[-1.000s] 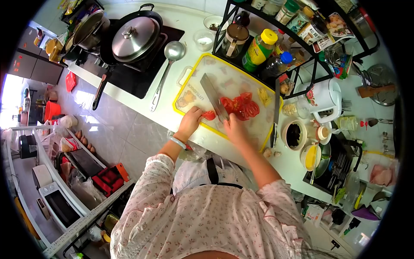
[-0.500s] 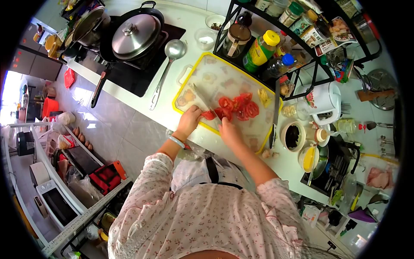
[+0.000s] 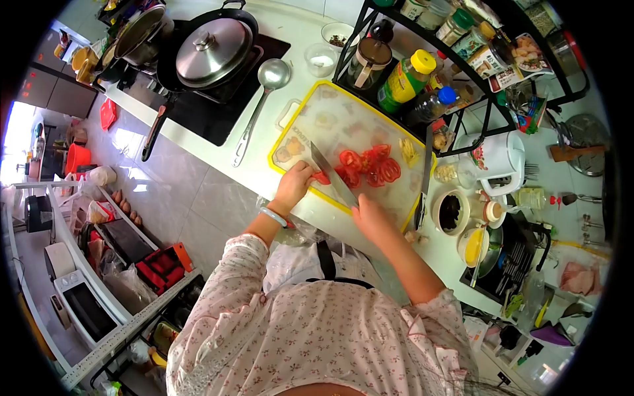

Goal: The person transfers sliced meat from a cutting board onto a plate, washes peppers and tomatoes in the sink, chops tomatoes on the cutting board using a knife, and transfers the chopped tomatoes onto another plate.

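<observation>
My right hand (image 3: 371, 218) is closed round the handle of a kitchen knife (image 3: 330, 171). The blade slants across the cutting board (image 3: 304, 125), which is pale with a yellow rim. My left hand (image 3: 294, 186), with a bracelet at the wrist, has its fingers bent over a small tomato piece (image 3: 321, 177) at the board's near edge, just left of the blade. Right of the blade lie several red tomato slices (image 3: 370, 165). Beyond them is a small heap of pale yellow strips (image 3: 409, 153). My fingers partly hide the held piece.
A ladle (image 3: 272, 76) lies left of the board, by the stove with a lidded wok (image 3: 214, 53). A black rack (image 3: 370, 99) with bottles stands behind. A second knife (image 3: 426, 178) lies along the board's right edge, near a bowl of dark food (image 3: 450, 212).
The knife and my right hand have moved right and slightly toward me. The blade now stands apart from the left fingers. My left hand has stayed nearly in place on the tomato piece.
</observation>
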{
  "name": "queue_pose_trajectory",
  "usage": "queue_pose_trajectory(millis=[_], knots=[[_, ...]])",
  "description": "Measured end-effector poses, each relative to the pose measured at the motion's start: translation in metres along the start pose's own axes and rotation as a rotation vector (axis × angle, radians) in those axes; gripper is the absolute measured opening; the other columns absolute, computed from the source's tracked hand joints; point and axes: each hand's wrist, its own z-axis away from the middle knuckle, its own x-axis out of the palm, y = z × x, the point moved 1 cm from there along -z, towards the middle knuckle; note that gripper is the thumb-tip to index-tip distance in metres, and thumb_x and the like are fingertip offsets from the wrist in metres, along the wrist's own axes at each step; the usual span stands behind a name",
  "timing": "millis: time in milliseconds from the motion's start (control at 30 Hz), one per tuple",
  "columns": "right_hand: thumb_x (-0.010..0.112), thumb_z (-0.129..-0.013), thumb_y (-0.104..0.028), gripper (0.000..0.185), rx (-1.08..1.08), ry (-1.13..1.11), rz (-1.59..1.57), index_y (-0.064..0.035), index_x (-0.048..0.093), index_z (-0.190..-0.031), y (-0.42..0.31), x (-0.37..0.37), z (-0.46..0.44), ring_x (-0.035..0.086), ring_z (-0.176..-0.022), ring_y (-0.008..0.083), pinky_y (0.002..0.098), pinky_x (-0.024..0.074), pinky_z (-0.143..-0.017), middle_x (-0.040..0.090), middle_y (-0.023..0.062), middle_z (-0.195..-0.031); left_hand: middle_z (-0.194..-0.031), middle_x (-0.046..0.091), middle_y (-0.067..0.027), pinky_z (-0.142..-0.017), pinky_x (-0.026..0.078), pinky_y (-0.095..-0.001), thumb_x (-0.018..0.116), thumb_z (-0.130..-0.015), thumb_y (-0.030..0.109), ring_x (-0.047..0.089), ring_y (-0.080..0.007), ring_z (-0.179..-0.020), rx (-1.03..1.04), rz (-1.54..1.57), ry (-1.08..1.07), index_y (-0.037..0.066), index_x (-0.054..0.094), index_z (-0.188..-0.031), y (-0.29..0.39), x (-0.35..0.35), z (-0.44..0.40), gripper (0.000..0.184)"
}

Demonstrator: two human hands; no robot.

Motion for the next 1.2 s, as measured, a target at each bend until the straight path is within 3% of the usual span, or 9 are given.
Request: queue_pose_trajectory(millis=[167, 233, 333, 433, 567, 933, 1067, 1200], knots=[[0.048, -0.081, -0.019, 0.017, 0.013, 0.033, 0.039, -0.0031, 0.043, -0.083, 0.011, 0.04, -0.016, 0.056, -0.065, 0.0363, 0.0452, 0.0441, -0.056, 0.057, 0.0194, -0.069, -0.084, 0.049, -0.0113, -0.065, 0.043, -0.0354, 0.059, -0.071, 0.009, 0.051, -0.0307, -0.075, 0.002, -0.059, -0.019, 0.004, 0.054, -0.083, -0.001, 0.002, -0.001, 0.014], [0.048, -0.082, -0.019, 0.017, -0.034, 0.195, -0.03, -0.0036, 0.041, -0.081, 0.006, 0.055, -0.029, 0.056, -0.062, 0.0352, 0.0445, 0.0432, -0.053, 0.056, 0.0183, -0.067, -0.083, 0.048, -0.0117, -0.064, 0.043, -0.0357, 0.059, -0.07, 0.008, 0.051, -0.0309, -0.074, -0.041, -0.017, 0.005, 0.003, 0.054, -0.081, -0.001, 0.004, 0.0, 0.013], [0.049, -0.081, -0.02, 0.019, -0.059, 0.224, -0.169, -0.0039, 0.039, -0.078, 0.002, 0.042, -0.034, 0.055, -0.059, 0.0343, 0.0438, 0.0421, -0.051, 0.055, 0.0175, -0.064, -0.081, 0.048, -0.0119, -0.064, 0.042, -0.0358, 0.059, -0.069, 0.007, 0.05, -0.0309, -0.073, -0.042, 0.04, 0.046, 0.003, 0.054, -0.08, 0.001, 0.004, 0.001, 0.012], [0.051, -0.08, -0.019, 0.019, -0.149, 0.284, -0.108, -0.0036, 0.04, -0.078, -0.005, 0.018, -0.018, 0.055, -0.058, 0.035, 0.044, 0.0413, -0.05, 0.055, 0.0176, -0.063, -0.081, 0.048, -0.0117, -0.065, 0.042, -0.0355, 0.059, -0.069, 0.007, 0.05, -0.0307, -0.073, -0.045, 0.013, 0.024, 0.003, 0.055, -0.081, -0.003, 0.006, 0.001, 0.013], [0.051, -0.08, -0.018, 0.018, -0.178, 0.173, -0.062, -0.0036, 0.041, -0.078, -0.009, 0.013, -0.021, 0.055, -0.059, 0.0355, 0.0433, 0.0421, -0.05, 0.055, 0.0174, -0.062, -0.08, 0.048, -0.0116, -0.065, 0.042, -0.035, 0.059, -0.069, 0.007, 0.05, -0.0303, -0.075, -0.052, 0.017, 0.018, 0.004, 0.055, -0.081, 0.0, 0.003, -0.001, 0.013], [0.047, -0.081, -0.02, 0.018, 0.014, -0.032, 0.118, -0.0035, 0.042, -0.084, -0.003, 0.006, 0.023, 0.058, -0.065, 0.034, 0.0447, 0.0453, -0.058, 0.058, 0.0176, -0.072, -0.082, 0.048, -0.0115, -0.065, 0.042, -0.0361, 0.057, -0.073, 0.01, 0.05, -0.0309, -0.076, -0.015, 0.001, 0.01, 0.006, 0.054, -0.083, 0.005, 0.001, 0.001, 0.011], [0.046, -0.082, -0.02, 0.018, 0.012, -0.008, 0.184, -0.003, 0.041, -0.084, -0.008, 0.036, -0.011, 0.058, -0.066, 0.0337, 0.0436, 0.0458, -0.057, 0.058, 0.0177, -0.069, -0.082, 0.048, -0.0115, -0.065, 0.042, -0.0361, 0.057, -0.073, 0.01, 0.05, -0.031, -0.076, 0.021, 0.031, 0.008, 0.006, 0.054, -0.082, 0.006, 0.0, 0.001, 0.011], [0.046, -0.083, -0.021, 0.019, 0.012, 0.122, -0.021, -0.0029, 0.04, -0.084, -0.01, 0.059, -0.039, 0.058, -0.065, 0.0341, 0.0431, 0.0459, -0.056, 0.058, 0.0179, -0.068, -0.083, 0.049, -0.0117, -0.064, 0.042, -0.036, 0.057, -0.073, 0.01, 0.05, -0.0309, -0.075, -0.007, 0.016, 0.0, 0.005, 0.054, -0.081, 0.006, 0.001, 0.001, 0.01]])
